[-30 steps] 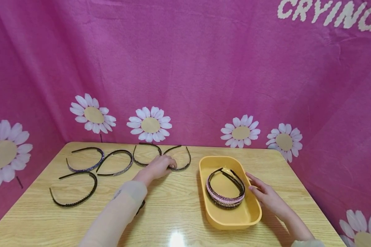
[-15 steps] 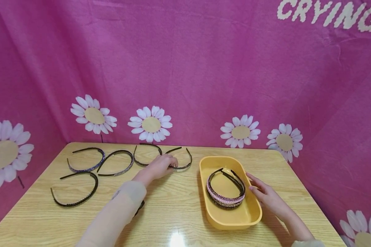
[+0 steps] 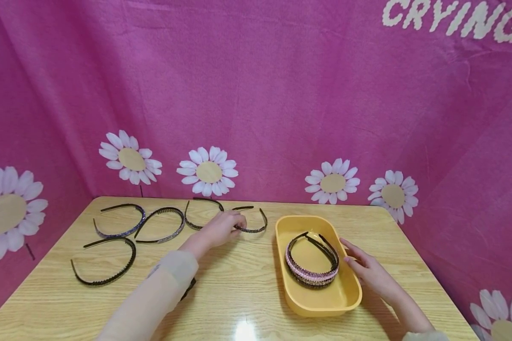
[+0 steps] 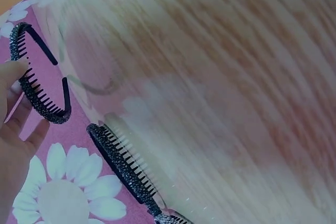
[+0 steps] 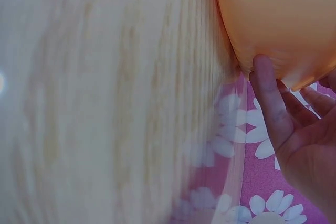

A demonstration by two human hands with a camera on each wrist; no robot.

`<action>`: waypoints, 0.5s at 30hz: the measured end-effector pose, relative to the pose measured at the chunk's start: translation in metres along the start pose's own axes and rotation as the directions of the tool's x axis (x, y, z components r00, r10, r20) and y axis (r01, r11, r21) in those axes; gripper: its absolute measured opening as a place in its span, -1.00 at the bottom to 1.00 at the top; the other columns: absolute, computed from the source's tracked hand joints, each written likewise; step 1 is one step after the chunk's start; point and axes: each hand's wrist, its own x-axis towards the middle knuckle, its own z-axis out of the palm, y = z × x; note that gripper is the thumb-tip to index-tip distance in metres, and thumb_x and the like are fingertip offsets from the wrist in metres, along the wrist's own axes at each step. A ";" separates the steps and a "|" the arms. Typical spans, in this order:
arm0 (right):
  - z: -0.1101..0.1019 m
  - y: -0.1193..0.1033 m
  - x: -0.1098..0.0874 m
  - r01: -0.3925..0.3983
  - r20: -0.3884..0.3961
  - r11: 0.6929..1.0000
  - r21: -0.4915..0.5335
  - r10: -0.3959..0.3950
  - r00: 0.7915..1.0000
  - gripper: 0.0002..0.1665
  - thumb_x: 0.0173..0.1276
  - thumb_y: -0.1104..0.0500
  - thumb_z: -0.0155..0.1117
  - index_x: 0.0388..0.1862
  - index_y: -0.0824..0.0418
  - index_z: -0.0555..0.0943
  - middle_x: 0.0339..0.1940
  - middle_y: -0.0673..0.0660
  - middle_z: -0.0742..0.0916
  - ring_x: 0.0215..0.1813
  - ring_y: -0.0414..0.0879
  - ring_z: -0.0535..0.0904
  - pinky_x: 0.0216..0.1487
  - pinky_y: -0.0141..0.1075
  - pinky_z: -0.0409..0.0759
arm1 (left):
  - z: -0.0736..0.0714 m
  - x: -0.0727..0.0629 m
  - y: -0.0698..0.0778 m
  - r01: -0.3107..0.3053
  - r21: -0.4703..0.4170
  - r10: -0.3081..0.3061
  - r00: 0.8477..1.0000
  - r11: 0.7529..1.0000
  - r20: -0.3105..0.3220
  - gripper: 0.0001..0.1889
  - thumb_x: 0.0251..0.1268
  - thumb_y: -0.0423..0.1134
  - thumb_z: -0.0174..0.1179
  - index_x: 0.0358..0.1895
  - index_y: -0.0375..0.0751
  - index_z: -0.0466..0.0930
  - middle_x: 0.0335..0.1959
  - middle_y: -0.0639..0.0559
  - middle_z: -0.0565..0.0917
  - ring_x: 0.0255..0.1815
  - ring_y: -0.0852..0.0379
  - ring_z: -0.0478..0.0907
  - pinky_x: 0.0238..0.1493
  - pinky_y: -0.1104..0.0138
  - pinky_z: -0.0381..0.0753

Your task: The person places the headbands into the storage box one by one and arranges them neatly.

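Note:
My left hand [image 3: 222, 229] pinches a dark, sparkly headband [image 3: 254, 230] by its decorated band. In the left wrist view this headband [image 4: 35, 97] shows comb teeth inside, held between thumb and fingers, above the table. Just left of that hand lies another dark headband [image 3: 193, 224], partly hidden by it. On the right stands a yellow plastic bin [image 3: 320, 311] with several headbands [image 3: 311, 275] stacked inside, pink and dark ones among them. My right hand [image 3: 373, 274] touches the bin's right side with extended fingers; in the right wrist view the thumb [image 5: 265, 74] rests against its wall.
Farther left on the wooden table [image 3: 230, 293] lie a blue glittery headband [image 3: 118, 234], a silvery one [image 3: 175, 233] and a black one [image 3: 132, 258]. A pink cloth [image 3: 264, 104] with daisies hangs behind and beside the table.
The headband in my left hand has lifted off the table and shifted slightly right. My right hand and the bin have stayed in place.

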 end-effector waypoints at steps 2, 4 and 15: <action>0.000 0.000 0.000 0.000 0.004 1.000 0.004 0.000 1.000 -0.32 0.50 0.12 -0.05 0.49 0.29 0.01 0.26 0.58 0.33 0.04 0.05 0.57 -0.15 -0.20 0.67 | -0.002 0.000 0.001 -0.004 -0.001 0.004 1.000 1.000 -0.019 -0.83 0.05 -0.41 0.34 -0.31 -0.09 0.61 -0.28 0.09 0.61 -0.22 0.13 0.55 -0.10 0.24 0.54; 0.000 0.000 0.000 0.000 0.005 1.000 0.006 0.000 1.000 -0.32 0.50 0.13 -0.05 0.49 0.29 0.01 0.25 0.58 0.34 0.01 -0.05 0.59 -0.16 -0.20 0.67 | -0.003 0.000 0.002 -0.009 0.002 0.009 0.999 1.000 -0.032 -0.83 0.05 -0.42 0.33 -0.31 -0.10 0.62 -0.28 0.09 0.60 -0.20 0.14 0.54 -0.08 0.26 0.54; 0.001 -0.001 -0.001 0.021 -0.020 0.999 -0.032 -0.022 1.000 -0.34 0.50 0.13 -0.04 0.48 0.27 0.06 0.25 0.55 0.37 0.02 -0.09 0.58 -0.14 -0.28 0.65 | -0.007 0.000 0.007 -0.045 0.024 0.047 0.996 0.999 -0.071 -0.88 0.09 -0.38 0.32 -0.32 -0.11 0.63 -0.31 0.10 0.60 -0.19 0.14 0.53 -0.07 0.30 0.54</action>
